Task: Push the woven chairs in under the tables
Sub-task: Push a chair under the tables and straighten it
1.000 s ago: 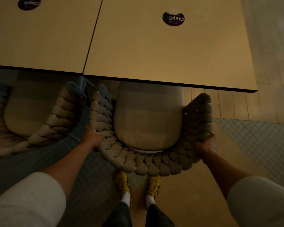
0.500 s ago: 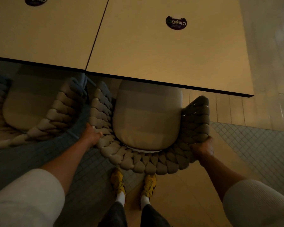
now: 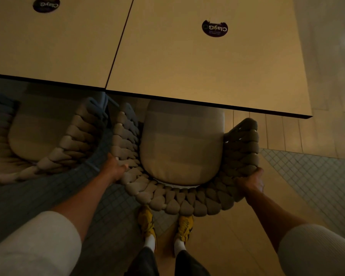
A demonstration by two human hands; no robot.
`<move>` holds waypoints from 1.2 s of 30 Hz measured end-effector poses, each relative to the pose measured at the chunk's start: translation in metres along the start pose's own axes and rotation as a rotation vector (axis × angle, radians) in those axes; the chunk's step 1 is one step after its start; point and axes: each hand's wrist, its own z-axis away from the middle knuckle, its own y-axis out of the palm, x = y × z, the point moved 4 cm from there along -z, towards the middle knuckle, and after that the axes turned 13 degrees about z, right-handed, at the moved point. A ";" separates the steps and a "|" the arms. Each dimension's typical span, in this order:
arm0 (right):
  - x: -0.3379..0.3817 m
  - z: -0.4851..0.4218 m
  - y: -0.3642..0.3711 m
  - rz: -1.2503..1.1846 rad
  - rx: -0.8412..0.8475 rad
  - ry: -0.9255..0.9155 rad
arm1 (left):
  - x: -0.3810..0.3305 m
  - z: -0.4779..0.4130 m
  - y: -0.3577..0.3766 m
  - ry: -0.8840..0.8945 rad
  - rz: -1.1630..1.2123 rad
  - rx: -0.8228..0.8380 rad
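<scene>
Grey woven chair [image 3: 179, 204], gripped by left hand [image 3: 114, 168] and right hand [image 3: 249, 181] at its curved back, wants an even, straight shove under the right-hand beige table [image 3: 207, 66].

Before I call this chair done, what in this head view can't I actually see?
- Woven chair legs: hidden beneath its seat cushion.
- Cushion's front: covered by the right table.
- Left chair: cut off by the frame's left edge.
- Left hand, right hand fingertips: behind the weave.
- Left table sticker: blurred, clipped at top.

neighbour chair [image 3: 72, 140] close left, floor [image 3: 307, 176] open right
</scene>
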 end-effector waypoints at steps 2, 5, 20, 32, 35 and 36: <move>0.000 0.000 -0.001 -0.001 0.009 -0.003 | 0.000 -0.001 0.001 -0.017 -0.008 0.003; 0.000 0.001 -0.002 -0.007 0.028 -0.005 | -0.001 0.000 0.000 -0.021 0.020 0.014; -0.009 -0.004 0.001 -0.013 0.015 -0.032 | -0.004 0.009 -0.003 -0.041 0.003 0.023; -0.009 -0.017 0.006 -0.043 0.090 0.001 | -0.005 0.010 -0.001 -0.065 0.007 0.049; -0.002 -0.010 0.008 -0.034 0.111 0.018 | -0.015 0.023 -0.002 -0.082 0.029 0.076; 0.002 -0.006 0.008 -0.020 0.103 0.015 | -0.019 0.028 -0.006 -0.075 0.028 0.090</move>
